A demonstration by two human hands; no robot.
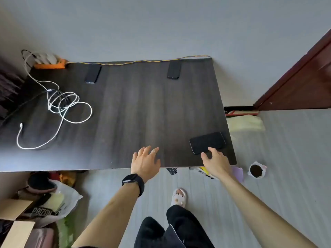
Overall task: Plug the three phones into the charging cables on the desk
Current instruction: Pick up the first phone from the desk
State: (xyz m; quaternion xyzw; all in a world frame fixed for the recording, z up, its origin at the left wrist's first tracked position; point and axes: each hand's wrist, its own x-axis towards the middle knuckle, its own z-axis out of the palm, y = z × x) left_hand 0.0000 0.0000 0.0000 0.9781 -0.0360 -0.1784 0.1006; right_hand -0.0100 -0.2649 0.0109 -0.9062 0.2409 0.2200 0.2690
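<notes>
A dark wood-grain surface point(125, 108) stands against a grey wall, seen from above by the person working at it. At the far left corner of the surface sits an orange-and-white power strip point(49, 61), from which a tangle of white charging cables point(68, 104) loops across the left part of the surface, one loose white connector end point(21, 125) lying toward the left edge. Along the far edge of the surface, right of the power strip, rests a dark phone point(93, 74), and farther right along that same edge a second dark phone point(174, 69), with a yellow-and-dark braided cord point(143, 61) running behind both. At the near edge of the surface, the left hand point(145, 161), a black smartwatch point(133, 182) on its wrist and a ring on one finger, hovers or rests with its fingers point(152, 151) spread wide and holding nothing. At the near right corner of the surface lies the third black phone point(207, 142), screen dark, well apart from the cables. The right hand point(215, 161) reaches to it, its fingers point(212, 150) loosely apart and touching the phone's near edge, no grip closed around it. On the floor right of the surface stands a small white cup point(257, 170) of dark contents.
</notes>
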